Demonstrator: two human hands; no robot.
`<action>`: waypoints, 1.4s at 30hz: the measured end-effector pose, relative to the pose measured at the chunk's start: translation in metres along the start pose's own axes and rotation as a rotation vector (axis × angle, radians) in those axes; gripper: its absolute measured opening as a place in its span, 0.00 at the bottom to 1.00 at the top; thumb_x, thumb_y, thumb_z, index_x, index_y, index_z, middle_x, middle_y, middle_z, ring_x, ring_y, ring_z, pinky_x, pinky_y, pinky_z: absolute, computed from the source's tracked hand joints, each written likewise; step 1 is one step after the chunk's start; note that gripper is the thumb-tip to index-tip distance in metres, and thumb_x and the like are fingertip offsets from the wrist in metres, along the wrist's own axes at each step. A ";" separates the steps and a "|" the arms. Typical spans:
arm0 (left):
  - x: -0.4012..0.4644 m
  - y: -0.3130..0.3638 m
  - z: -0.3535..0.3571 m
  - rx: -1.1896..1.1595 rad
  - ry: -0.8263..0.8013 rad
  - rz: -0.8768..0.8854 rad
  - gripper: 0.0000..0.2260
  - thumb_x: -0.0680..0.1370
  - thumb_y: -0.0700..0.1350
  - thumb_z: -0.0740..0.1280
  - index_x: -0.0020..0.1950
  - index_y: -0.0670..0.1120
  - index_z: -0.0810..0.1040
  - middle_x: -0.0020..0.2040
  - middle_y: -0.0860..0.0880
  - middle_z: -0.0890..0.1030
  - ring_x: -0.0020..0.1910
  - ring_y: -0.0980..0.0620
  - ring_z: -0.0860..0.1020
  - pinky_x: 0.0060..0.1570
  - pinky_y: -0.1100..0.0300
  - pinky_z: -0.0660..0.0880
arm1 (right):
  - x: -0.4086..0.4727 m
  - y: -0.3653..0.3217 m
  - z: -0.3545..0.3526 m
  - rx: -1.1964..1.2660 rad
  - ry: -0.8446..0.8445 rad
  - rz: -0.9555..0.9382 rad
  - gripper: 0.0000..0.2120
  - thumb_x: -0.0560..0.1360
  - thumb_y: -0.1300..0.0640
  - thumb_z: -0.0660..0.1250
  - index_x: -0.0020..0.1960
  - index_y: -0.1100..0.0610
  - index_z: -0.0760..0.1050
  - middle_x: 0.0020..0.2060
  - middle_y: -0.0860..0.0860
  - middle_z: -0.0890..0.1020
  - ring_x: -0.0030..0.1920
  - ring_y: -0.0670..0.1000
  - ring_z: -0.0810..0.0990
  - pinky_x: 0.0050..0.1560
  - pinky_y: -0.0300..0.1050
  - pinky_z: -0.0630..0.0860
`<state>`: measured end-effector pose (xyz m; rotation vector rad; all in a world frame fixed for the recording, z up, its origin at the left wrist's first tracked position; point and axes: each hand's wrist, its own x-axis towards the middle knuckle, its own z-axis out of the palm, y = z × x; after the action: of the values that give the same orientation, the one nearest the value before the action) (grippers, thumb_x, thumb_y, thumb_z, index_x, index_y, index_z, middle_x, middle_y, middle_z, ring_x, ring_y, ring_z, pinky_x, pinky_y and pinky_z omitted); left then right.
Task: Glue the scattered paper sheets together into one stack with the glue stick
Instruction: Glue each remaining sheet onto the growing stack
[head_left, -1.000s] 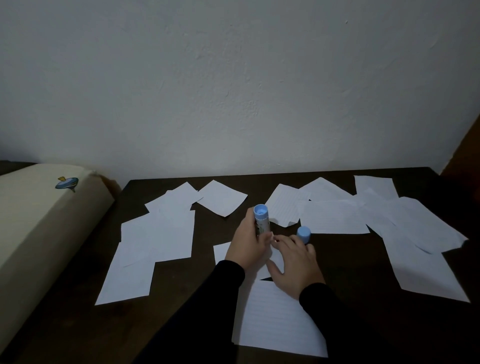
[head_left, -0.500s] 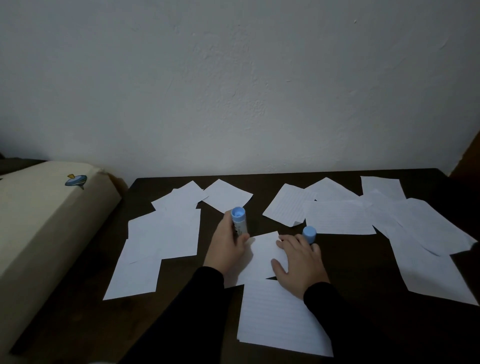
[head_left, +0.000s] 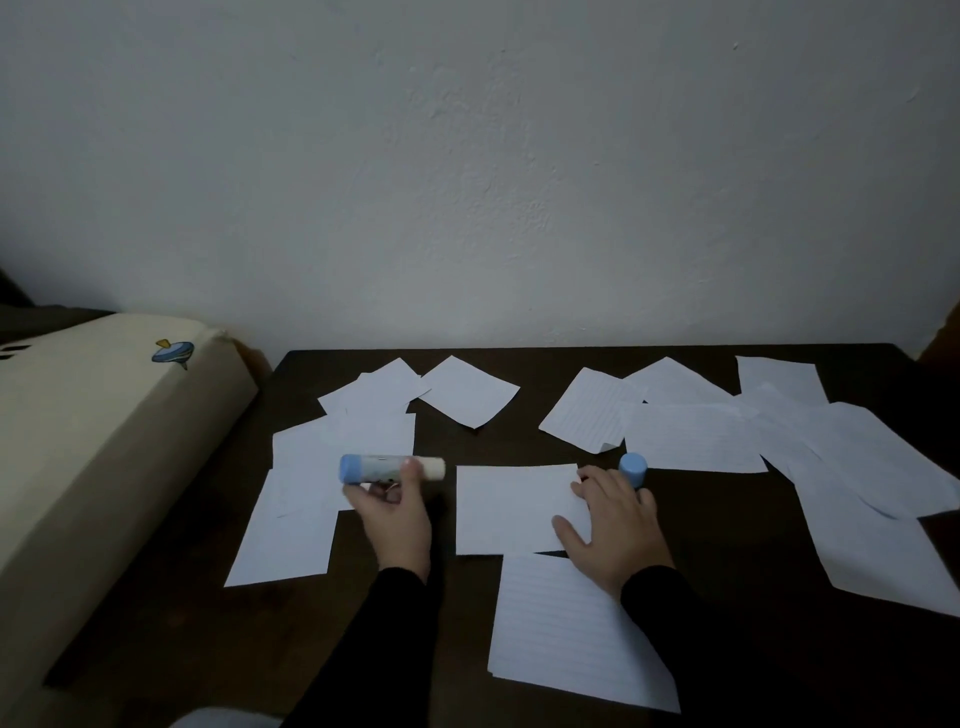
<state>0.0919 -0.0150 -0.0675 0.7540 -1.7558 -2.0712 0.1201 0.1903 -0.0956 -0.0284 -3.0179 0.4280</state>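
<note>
Swinging leftward from upright, the glue stick (head_left: 390, 468) is now lying level in the left hand (head_left: 396, 512), whose grip is pinching its barrel, glue end pointing right at the small sheet (head_left: 511, 506). Right of that sheet's middle, the right hand (head_left: 615, 530) is pressing flat, fingers relaxed, beside the cap (head_left: 632, 468).

left sleeve (head_left: 395, 613): long, black | right sleeve (head_left: 670, 613): long, black | hands bare
</note>
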 end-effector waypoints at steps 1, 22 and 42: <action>0.003 0.000 -0.001 -0.039 0.046 -0.016 0.28 0.78 0.48 0.67 0.74 0.52 0.57 0.69 0.45 0.70 0.67 0.46 0.72 0.63 0.52 0.72 | 0.000 0.001 0.002 0.014 0.015 0.006 0.23 0.76 0.40 0.57 0.66 0.50 0.69 0.68 0.44 0.66 0.70 0.46 0.60 0.68 0.46 0.55; -0.006 -0.004 0.001 0.214 -0.203 0.158 0.22 0.78 0.48 0.68 0.68 0.53 0.61 0.59 0.53 0.70 0.59 0.53 0.71 0.58 0.57 0.71 | -0.001 0.008 0.006 0.012 0.096 -0.085 0.19 0.77 0.49 0.54 0.65 0.47 0.74 0.54 0.45 0.71 0.57 0.47 0.68 0.54 0.43 0.60; -0.058 -0.014 0.030 0.574 -0.770 0.440 0.19 0.77 0.47 0.70 0.65 0.57 0.69 0.57 0.60 0.76 0.57 0.63 0.74 0.49 0.72 0.72 | -0.002 0.003 -0.009 0.132 -0.088 -0.130 0.12 0.80 0.49 0.56 0.61 0.45 0.71 0.70 0.40 0.67 0.73 0.46 0.57 0.71 0.55 0.50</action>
<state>0.1228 0.0443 -0.0669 -0.3899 -2.6643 -1.6446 0.1228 0.1955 -0.0881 0.2000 -3.0449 0.6291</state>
